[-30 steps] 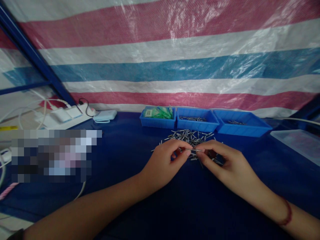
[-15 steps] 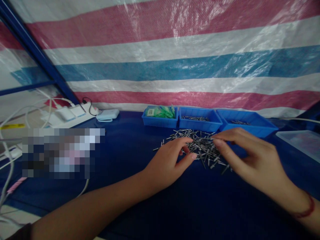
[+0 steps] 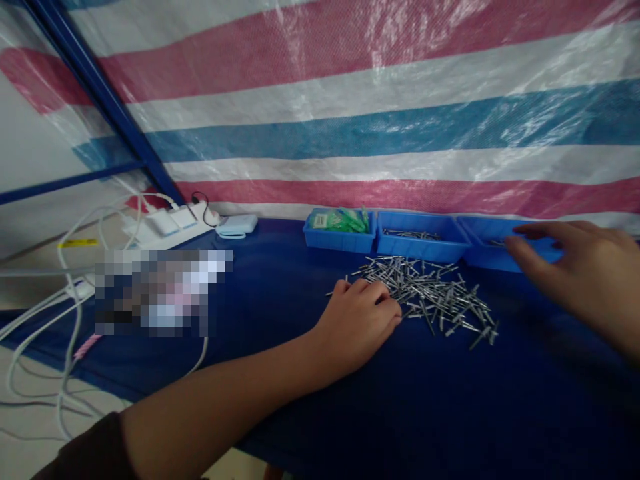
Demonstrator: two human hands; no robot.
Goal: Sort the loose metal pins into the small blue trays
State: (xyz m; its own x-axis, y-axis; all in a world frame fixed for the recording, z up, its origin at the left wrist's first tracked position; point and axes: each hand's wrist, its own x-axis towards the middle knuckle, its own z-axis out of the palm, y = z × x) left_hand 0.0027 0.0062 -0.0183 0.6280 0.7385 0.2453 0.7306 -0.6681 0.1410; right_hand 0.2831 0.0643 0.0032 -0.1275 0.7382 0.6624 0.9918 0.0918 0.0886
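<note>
A loose heap of thin silvery metal pins that look like blind rivets [image 3: 425,290] lies on the blue table. My left hand [image 3: 357,327] rests at the heap's near left edge, its fingers curled down and the thumb close to them; whatever they hold is hidden. Over at the right, my right hand [image 3: 585,273] hovers in front of the right blue bin [image 3: 505,259], thumb and fingers apart, with nothing visible between them. A few pins lie inside that bin. More pins fill the bottom of the middle blue bin [image 3: 425,250].
A left blue bin [image 3: 340,240] holds green packets [image 3: 345,220]. Farther left are a pale blue device [image 3: 237,225], a white power strip [image 3: 170,223] and tangled white cables [image 3: 65,340]. A striped tarp [image 3: 350,147] hangs behind the table [image 3: 400,413].
My right hand has gone from the heap to the right bin, its fingers parting. My left hand's fingers have curled down at the heap. The view has shifted a little.
</note>
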